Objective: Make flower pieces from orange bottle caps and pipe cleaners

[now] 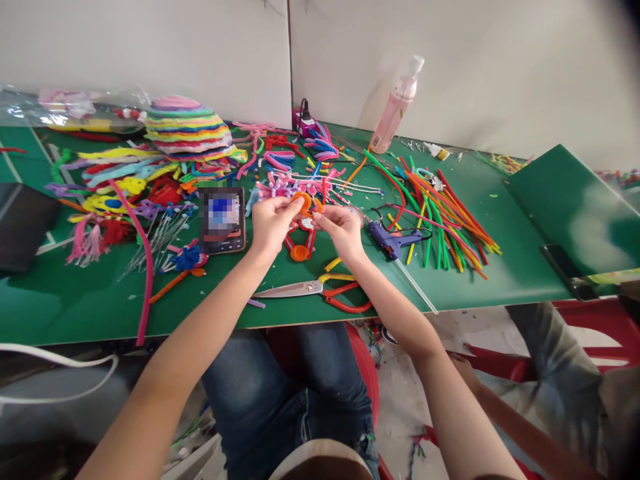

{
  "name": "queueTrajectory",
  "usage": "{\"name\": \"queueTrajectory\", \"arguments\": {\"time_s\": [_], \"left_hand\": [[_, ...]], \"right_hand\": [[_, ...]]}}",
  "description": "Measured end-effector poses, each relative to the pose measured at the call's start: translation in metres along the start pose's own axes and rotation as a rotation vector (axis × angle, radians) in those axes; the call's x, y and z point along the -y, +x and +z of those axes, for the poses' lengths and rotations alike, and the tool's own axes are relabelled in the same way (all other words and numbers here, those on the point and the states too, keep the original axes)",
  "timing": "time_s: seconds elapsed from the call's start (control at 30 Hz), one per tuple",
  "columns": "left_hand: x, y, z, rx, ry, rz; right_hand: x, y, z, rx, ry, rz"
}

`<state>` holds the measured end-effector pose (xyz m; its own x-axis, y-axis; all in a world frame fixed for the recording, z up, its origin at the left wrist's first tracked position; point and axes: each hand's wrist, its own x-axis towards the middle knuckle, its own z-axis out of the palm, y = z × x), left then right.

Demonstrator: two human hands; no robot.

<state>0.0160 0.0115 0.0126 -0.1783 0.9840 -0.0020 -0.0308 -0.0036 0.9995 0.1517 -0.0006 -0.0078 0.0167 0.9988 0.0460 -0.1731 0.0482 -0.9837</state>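
Observation:
My left hand point(273, 223) and my right hand point(343, 230) meet above the green table point(90, 307), both pinched on a small orange pipe-cleaner coil piece point(303, 201). Under them lies another red-and-orange coiled piece point(300, 250). Scissors with yellow and red handles point(310, 288) lie just in front of my wrists. A blue glue gun point(393, 240) rests right of my right hand. A phone point(223, 219) lies left of my left hand.
Loose coloured pipe cleaners point(445, 210) spread to the right, a stack of rainbow pieces point(187, 127) and finished shapes to the left. A pink bottle point(397, 107) stands by the wall. Another person's knee and arm point(545, 373) are at the lower right.

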Motion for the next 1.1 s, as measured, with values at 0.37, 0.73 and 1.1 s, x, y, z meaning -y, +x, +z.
{"name": "queueTrajectory", "arguments": {"time_s": [0.37,0.73,1.1], "left_hand": [[0.013,0.004,-0.001,0.057,0.137,0.262],[-0.006,0.001,-0.013,0.21,0.471,0.392],[-0.004,0.001,-0.014,0.292,0.462,0.468]], "right_hand": [[0.003,-0.001,0.002,0.005,0.107,0.001],[0.002,0.0,-0.002,-0.06,-0.056,-0.063],[0.002,0.0,-0.005,-0.068,-0.196,-0.114]]}}
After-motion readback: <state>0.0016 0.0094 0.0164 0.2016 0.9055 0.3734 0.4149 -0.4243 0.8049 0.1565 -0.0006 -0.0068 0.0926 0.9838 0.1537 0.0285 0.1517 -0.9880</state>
